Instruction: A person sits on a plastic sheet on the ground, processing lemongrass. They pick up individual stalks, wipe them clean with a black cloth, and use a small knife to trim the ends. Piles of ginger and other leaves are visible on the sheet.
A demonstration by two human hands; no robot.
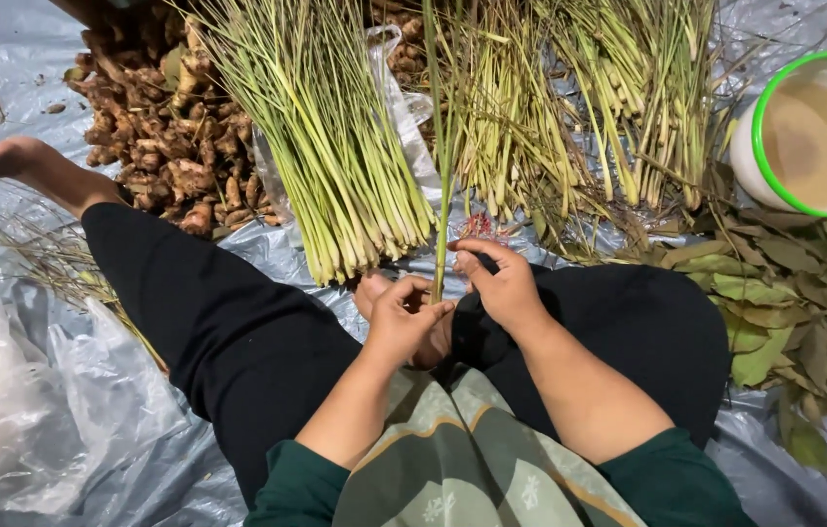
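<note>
Both hands pinch one lemongrass stalk (443, 195) upright: left hand (402, 322) closed at its base, right hand (503, 285) gripping just above. Ginger (155, 127) and lemongrass pile (335, 146) ahead.

My dark green long sleeves pushed up to the elbows, bare forearms, my left hand (402, 320) and right hand (503, 285) without rings or gloves, black trousers, bare feet, grey-green patterned cloth with an orange stripe over my lap
</note>
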